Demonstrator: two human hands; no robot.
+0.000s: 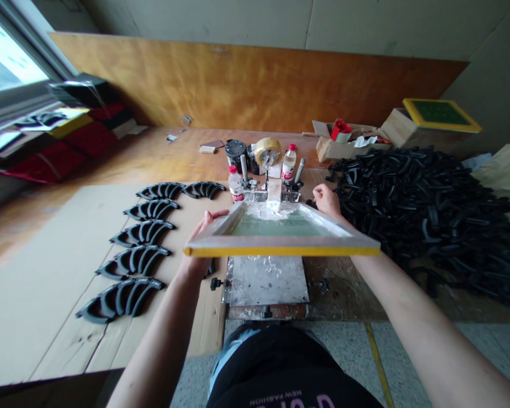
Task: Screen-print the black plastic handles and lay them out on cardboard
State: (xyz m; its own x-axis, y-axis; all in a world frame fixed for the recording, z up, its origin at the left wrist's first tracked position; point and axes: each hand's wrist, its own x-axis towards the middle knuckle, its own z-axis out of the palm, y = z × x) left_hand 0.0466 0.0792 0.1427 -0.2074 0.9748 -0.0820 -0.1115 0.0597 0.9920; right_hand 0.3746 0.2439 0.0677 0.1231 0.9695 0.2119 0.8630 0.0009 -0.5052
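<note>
A screen-printing frame (280,250) stands tilted up over a metal base plate (267,283), its pale mesh smeared with white ink near the clamp. My left hand (204,222) is beside the frame's left side, its visible fingers stretched out; the rest is hidden behind the frame. Under that side a small dark piece (211,268) shows in part. My right hand (328,200) is past the frame's right side, fingers curled, near a large heap of black curved plastic parts (425,204). Whatever its fingers hold is hidden.
Rows of black curved parts (127,299) lie on cardboard (68,283) at left. Behind the clamp stand two red-capped bottles (289,164), dark tubs (235,154) and a tape roll (267,152). Cardboard boxes (425,133) stand back right.
</note>
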